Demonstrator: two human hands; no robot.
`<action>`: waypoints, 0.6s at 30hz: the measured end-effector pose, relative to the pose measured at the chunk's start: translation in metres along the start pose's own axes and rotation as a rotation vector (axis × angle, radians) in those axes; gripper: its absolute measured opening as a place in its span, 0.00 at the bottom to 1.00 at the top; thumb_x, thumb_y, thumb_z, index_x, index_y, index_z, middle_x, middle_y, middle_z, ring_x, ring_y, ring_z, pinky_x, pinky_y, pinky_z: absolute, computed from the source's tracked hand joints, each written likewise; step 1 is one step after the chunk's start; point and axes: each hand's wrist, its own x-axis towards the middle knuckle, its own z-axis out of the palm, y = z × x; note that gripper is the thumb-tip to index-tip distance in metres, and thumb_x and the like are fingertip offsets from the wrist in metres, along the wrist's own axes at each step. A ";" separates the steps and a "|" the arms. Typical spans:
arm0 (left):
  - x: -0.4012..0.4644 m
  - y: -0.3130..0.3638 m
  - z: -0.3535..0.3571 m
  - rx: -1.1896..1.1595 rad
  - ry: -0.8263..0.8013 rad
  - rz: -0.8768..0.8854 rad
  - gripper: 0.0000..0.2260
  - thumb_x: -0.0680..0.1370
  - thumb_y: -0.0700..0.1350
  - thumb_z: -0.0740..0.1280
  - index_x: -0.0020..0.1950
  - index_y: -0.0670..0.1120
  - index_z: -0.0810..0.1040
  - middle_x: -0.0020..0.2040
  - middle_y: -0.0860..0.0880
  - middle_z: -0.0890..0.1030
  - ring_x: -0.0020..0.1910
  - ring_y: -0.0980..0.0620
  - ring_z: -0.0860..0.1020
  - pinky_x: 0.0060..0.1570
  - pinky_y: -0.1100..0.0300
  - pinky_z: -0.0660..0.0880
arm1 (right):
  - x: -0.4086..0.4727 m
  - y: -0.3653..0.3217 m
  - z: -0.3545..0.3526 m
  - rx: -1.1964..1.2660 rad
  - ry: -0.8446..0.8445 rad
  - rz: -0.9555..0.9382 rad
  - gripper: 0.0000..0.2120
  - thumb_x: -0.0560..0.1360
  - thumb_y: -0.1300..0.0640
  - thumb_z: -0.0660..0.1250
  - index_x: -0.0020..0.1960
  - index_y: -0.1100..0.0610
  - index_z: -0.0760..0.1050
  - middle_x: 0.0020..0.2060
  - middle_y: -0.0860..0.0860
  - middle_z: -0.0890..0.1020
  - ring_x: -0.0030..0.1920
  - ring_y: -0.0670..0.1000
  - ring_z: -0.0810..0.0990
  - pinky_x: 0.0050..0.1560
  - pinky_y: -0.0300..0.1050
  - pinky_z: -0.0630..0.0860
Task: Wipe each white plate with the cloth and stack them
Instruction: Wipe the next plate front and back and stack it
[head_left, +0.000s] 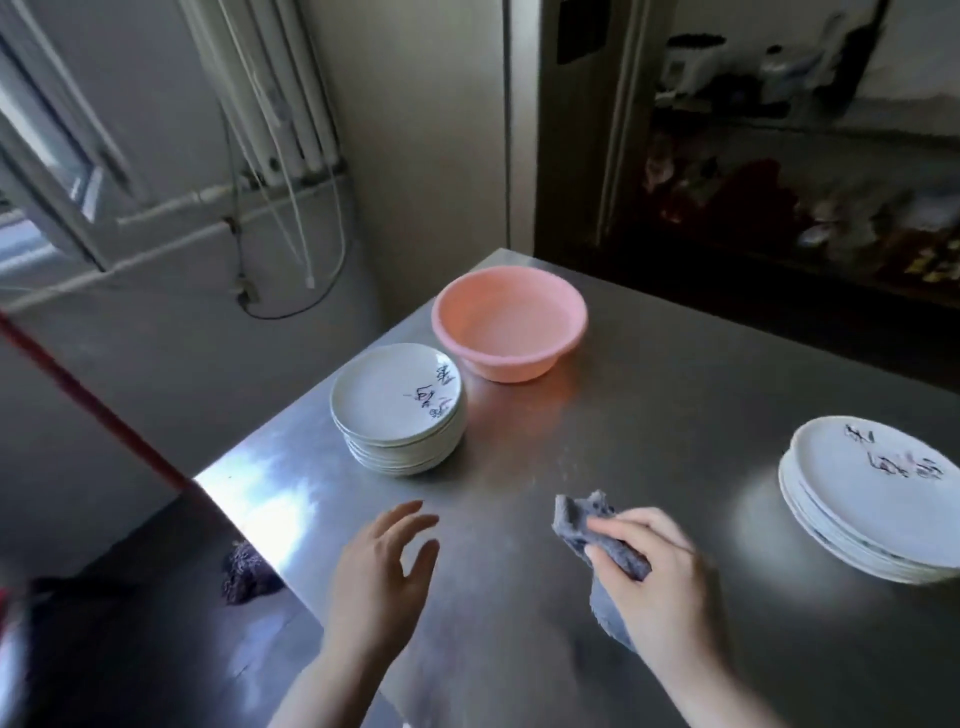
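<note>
Right now the grey cloth (605, 540) is bunched up in the right hand (654, 577), fingers and thumb curled round it, one end poking out past the fingertips and another flap hanging below the palm, all of it over the steel table (649, 405). Take the pink basin (509, 322) at the table's far side as the marker: the cloth sits well nearer the camera than the basin and a little to its right. The left hand (384, 566) hovers nearer than the basin and slightly left of it, fingers spread and relaxed, holding nothing, close to the table's left edge. Just beside the basin, on its near-left, stands one stack of white plates (397, 408), dark brush-like markings on the top plate; whether stack and basin touch, I can't tell. A second stack of white plates (872, 499), marked the same way, sits far off to the basin's right and nearer, at the picture's edge. Left of the basin, beyond the table, a red pole (88, 395) slants down and a dark, fuzzy bundle (247, 571) lies on the floor.
</note>
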 end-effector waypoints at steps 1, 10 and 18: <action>0.006 -0.011 -0.006 -0.003 0.021 -0.029 0.09 0.75 0.42 0.73 0.54 0.51 0.85 0.62 0.55 0.80 0.51 0.47 0.81 0.49 0.52 0.76 | 0.004 -0.005 0.012 0.000 -0.009 -0.011 0.16 0.63 0.67 0.78 0.44 0.49 0.84 0.41 0.39 0.78 0.42 0.39 0.78 0.42 0.26 0.70; 0.121 -0.105 -0.057 0.008 0.081 -0.102 0.05 0.76 0.51 0.70 0.51 0.55 0.83 0.52 0.60 0.82 0.42 0.58 0.77 0.37 0.65 0.68 | 0.058 -0.061 0.126 -0.023 0.085 0.001 0.15 0.62 0.68 0.79 0.42 0.50 0.84 0.41 0.39 0.79 0.41 0.40 0.79 0.41 0.33 0.73; 0.209 -0.132 -0.053 0.057 -0.085 -0.166 0.11 0.75 0.61 0.66 0.45 0.55 0.76 0.44 0.58 0.79 0.41 0.56 0.77 0.36 0.59 0.71 | 0.079 -0.093 0.168 -0.076 0.159 0.085 0.13 0.64 0.68 0.77 0.42 0.52 0.84 0.41 0.41 0.79 0.40 0.42 0.79 0.40 0.32 0.73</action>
